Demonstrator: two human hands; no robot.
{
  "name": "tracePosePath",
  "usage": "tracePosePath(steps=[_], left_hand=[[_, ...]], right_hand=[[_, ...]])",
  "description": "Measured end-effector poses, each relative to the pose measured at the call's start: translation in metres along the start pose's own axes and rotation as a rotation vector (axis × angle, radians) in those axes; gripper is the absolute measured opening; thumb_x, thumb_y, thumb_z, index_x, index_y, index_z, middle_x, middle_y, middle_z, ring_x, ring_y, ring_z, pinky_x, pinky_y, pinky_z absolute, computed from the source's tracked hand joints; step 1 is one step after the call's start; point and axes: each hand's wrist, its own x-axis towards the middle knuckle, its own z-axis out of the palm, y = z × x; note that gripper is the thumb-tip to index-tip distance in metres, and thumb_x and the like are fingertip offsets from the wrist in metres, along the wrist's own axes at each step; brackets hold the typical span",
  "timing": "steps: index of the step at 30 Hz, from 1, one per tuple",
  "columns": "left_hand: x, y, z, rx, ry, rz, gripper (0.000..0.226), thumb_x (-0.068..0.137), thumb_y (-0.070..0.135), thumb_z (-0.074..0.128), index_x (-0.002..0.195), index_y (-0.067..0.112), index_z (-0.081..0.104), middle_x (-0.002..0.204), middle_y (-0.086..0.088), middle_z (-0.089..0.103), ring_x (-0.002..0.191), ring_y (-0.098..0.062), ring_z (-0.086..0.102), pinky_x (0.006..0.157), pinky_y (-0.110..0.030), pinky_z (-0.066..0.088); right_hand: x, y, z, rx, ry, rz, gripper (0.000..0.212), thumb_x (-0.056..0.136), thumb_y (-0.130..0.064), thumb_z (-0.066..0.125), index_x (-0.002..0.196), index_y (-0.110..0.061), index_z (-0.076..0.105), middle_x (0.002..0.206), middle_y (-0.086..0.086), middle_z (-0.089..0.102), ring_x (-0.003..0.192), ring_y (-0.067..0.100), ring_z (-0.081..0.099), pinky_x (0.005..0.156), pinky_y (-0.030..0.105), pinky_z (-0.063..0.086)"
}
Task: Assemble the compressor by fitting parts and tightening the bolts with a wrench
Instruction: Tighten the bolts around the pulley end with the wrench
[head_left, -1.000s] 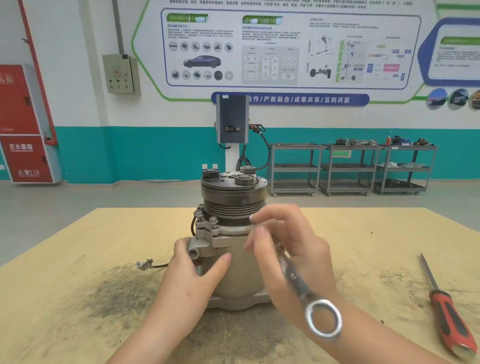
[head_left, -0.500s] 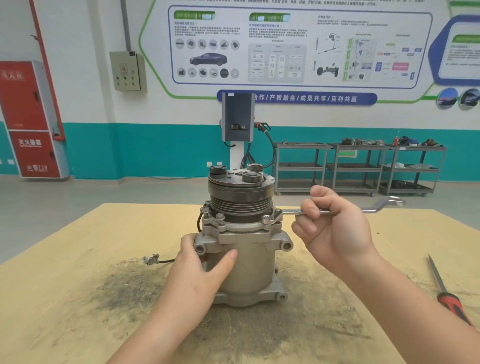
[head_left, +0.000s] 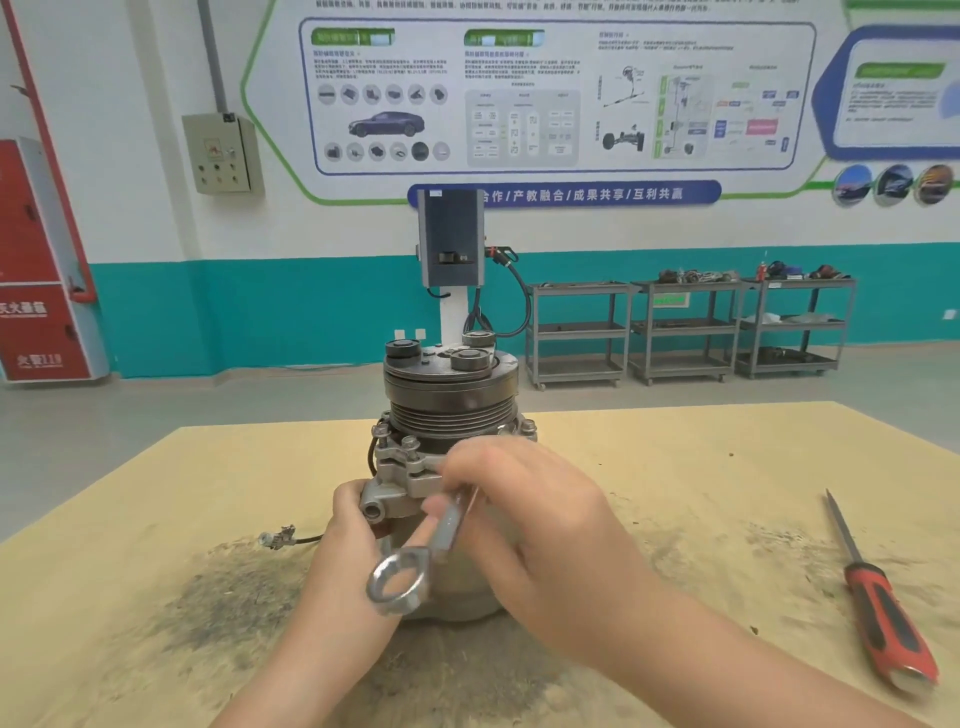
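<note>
A silver compressor (head_left: 415, 480) stands upright on the wooden table (head_left: 675, 467), its dark ribbed pulley (head_left: 451, 400) on top. Small bolts (head_left: 410, 442) stick up from the flange below the pulley. My left hand (head_left: 345, 540) grips the body's lower left side. My right hand (head_left: 524, 519) holds a metal wrench (head_left: 415, 556) in front of the compressor. The wrench's ring end points toward me and down-left; its far end reaches the flange under my fingers and is hidden there.
A red-handled screwdriver (head_left: 878, 608) lies on the table at the right. A thin wire with a connector (head_left: 278, 536) trails left from the compressor. Dark grime stains the tabletop around the base. Grey shelf carts (head_left: 685, 327) stand by the far wall.
My right hand has swung the wrench from pointing right at the flange round toward me, its ring end now down-left. My left hand still grips the body.
</note>
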Motion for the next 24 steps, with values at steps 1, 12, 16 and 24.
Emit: tracePosePath(steps=[1, 12, 16, 24], left_hand=[[-0.002, 0.0, -0.002, 0.004, -0.003, -0.002, 0.035, 0.081, 0.038, 0.073, 0.092, 0.043, 0.04, 0.108, 0.009, 0.062, 0.082, 0.0, 0.057, 0.07, -0.029, 0.043], [-0.011, 0.011, -0.008, 0.097, -0.072, 0.054, 0.033, 0.079, 0.051, 0.068, 0.097, 0.042, 0.041, 0.101, 0.028, 0.056, 0.087, 0.032, 0.045, 0.064, 0.002, 0.038], [-0.013, 0.013, -0.009, 0.116, -0.07, 0.047, 0.034, 0.078, 0.055, 0.066, 0.095, 0.046, 0.038, 0.098, 0.031, 0.053, 0.086, 0.033, 0.045, 0.064, -0.012, 0.044], [-0.014, 0.016, -0.009, 0.093, -0.068, 0.042, 0.033, 0.079, 0.054, 0.066, 0.094, 0.046, 0.038, 0.099, 0.031, 0.051, 0.086, 0.027, 0.049, 0.073, -0.029, 0.053]], right_hand=[[0.002, 0.003, -0.003, 0.029, 0.054, -0.004, 0.007, 0.088, -0.001, 0.061, 0.093, 0.001, 0.065, 0.091, 0.007, 0.066, 0.083, 0.023, 0.063, 0.073, 0.037, 0.052], [0.014, 0.035, -0.024, 1.028, 0.671, 0.808, 0.017, 0.091, -0.001, 0.028, 0.089, -0.011, 0.042, 0.056, 0.008, 0.057, 0.044, 0.021, 0.048, 0.048, 0.026, 0.043], [0.013, 0.046, -0.02, 1.208, 0.74, 0.981, 0.019, 0.093, -0.003, 0.029, 0.084, -0.012, 0.042, 0.055, 0.007, 0.054, 0.042, 0.02, 0.044, 0.044, 0.025, 0.042], [-0.003, 0.031, -0.002, 0.854, 0.671, 0.544, 0.01, 0.093, -0.009, 0.033, 0.091, -0.014, 0.042, 0.064, 0.005, 0.061, 0.048, 0.021, 0.054, 0.051, 0.025, 0.046]])
